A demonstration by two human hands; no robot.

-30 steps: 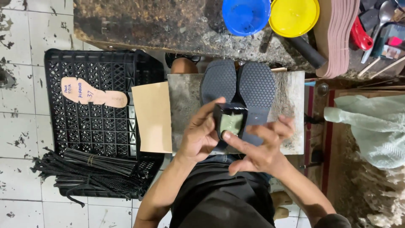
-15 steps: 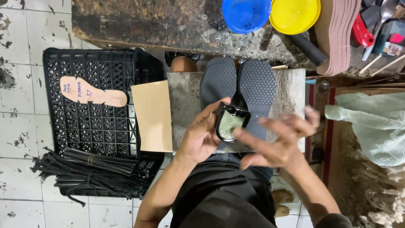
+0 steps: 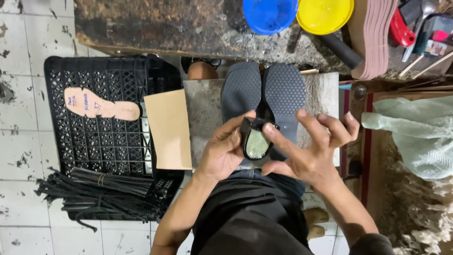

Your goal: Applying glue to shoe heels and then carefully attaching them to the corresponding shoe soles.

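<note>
My left hand (image 3: 225,150) grips a small black shoe heel block (image 3: 255,140) whose shiny pale face is turned up. My right hand (image 3: 309,151) is spread, its index finger pressing on the top edge of that block and its thumb below it. Both hands hover over a grey stone slab (image 3: 203,106) on my lap. Two dark textured shoe soles (image 3: 264,92) lie side by side on the slab just beyond the block.
A tan sheet (image 3: 168,128) lies left of the slab. A black plastic crate (image 3: 108,137) holds a pink insole (image 3: 100,106) and a bundle of black strips (image 3: 101,191). Blue bowl (image 3: 269,14), yellow bowl (image 3: 324,14), stacked insoles (image 3: 375,38) and tools sit on the bench.
The heel block has turned in my left hand and its pale face now tilts up. My right hand opened its fingers and slid its index finger onto the block's top edge.
</note>
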